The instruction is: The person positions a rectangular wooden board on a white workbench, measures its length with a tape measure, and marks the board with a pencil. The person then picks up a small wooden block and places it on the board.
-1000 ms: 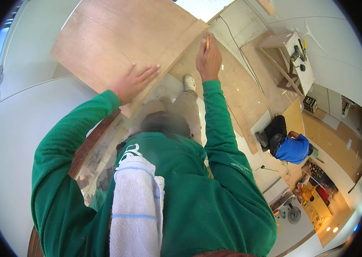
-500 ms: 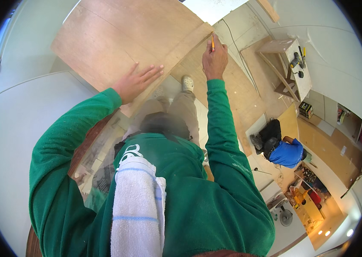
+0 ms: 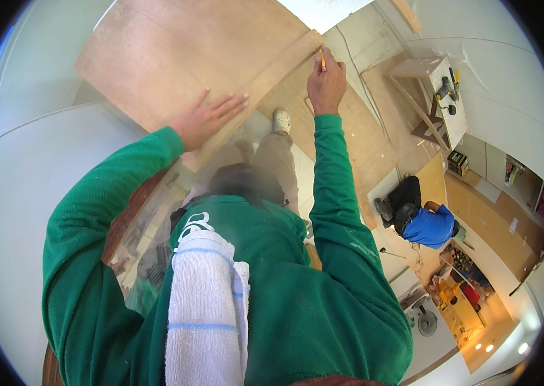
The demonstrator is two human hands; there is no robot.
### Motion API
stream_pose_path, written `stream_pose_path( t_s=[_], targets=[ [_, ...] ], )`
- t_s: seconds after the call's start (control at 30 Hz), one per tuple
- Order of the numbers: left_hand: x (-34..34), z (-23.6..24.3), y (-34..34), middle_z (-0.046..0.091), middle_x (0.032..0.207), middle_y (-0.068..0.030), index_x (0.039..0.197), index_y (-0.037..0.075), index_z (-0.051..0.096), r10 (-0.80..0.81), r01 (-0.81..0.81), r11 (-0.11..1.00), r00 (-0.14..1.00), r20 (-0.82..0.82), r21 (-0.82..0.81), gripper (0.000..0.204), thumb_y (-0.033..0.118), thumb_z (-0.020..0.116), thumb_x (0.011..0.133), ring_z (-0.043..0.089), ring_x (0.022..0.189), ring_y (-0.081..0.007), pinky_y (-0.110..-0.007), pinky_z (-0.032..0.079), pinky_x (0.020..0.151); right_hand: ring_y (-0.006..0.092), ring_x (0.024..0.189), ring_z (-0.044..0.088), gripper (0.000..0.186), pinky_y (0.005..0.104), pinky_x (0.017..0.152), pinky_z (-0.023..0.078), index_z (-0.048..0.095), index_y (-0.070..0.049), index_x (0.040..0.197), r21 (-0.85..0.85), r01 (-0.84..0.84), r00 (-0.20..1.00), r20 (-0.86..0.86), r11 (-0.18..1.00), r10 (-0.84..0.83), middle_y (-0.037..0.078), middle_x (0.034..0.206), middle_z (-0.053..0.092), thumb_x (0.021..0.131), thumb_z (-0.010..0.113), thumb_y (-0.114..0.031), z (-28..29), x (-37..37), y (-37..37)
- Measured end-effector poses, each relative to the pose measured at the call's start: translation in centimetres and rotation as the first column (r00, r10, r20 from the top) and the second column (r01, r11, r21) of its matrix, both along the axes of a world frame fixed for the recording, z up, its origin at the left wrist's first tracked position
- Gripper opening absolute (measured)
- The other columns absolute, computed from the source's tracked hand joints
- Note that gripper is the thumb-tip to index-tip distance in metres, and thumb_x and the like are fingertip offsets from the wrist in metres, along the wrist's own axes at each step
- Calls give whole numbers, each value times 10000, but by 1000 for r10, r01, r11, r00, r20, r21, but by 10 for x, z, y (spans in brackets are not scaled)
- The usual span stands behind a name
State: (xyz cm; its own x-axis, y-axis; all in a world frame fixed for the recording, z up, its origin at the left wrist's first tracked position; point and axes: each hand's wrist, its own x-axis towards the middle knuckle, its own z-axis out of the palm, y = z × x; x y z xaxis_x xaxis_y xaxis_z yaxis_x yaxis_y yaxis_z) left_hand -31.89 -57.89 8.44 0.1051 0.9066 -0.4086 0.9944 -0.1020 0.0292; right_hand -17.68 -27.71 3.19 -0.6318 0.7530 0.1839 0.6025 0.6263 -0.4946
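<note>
A large plywood sheet (image 3: 175,55) lies in front of me, with a narrow wooden strip (image 3: 286,59) along its right edge. My left hand (image 3: 211,118) rests flat on the plywood near that edge, fingers spread. At the sheet's far right corner, my right hand (image 3: 327,83) grips an orange pencil (image 3: 323,60) close to the end of the strip. The right fingertips and the pencil's point are partly hidden.
To the right stands a small wooden bench (image 3: 442,96) with a power drill (image 3: 443,89) on top. A co-worker in a blue shirt (image 3: 429,226) bends over farther right. A fan (image 3: 427,321) is at lower right, and a cable (image 3: 348,48) runs along the floor.
My right hand and the pencil have shifted very slightly to the right. The left hand stays flat on the plywood, and the view has moved a little.
</note>
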Motion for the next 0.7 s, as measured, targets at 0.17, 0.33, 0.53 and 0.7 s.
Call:
stream_pose_path(
  t_s=[0.17,0.33,0.53,0.7],
  targets=[
    [-1,-5,-1,48,1920,-24,1828,134,-9,37,-30,996,997,73,-87,1767,340,1096,464,229,1737,-235,-636,303,1361,381,951,687,334,523,809,545,742,-70,1375,25,-25,999,29,999,24,147,961,771,1058,708,-172,10,6,-21],
    [-1,-18,-6,59,1918,-16,1831,152,-12,29,-30,999,999,32,25,1778,391,1094,459,239,1734,-224,-639,300,1361,350,976,694,350,501,849,509,729,-68,1363,17,-127,990,64,992,126,134,984,783,1025,717,-157,20,26,-77],
    [1,-15,-7,60,1919,-9,1832,159,-7,33,-33,999,999,12,-2,1779,397,1093,454,237,1735,-217,-643,286,1363,295,1008,682,397,461,920,474,698,-46,1381,36,-290,954,97,956,285,99,1115,794,1002,718,-164,27,51,-154],
    [-2,-3,1,88,1918,-7,1833,193,97,12,-9,994,1000,26,-113,1460,349,984,683,285,1718,-219,-649,375,1295,281,1027,675,456,450,958,457,688,-35,1394,38,-397,914,108,917,392,95,1224,774,956,750,-144,31,65,-190]
  ],
)
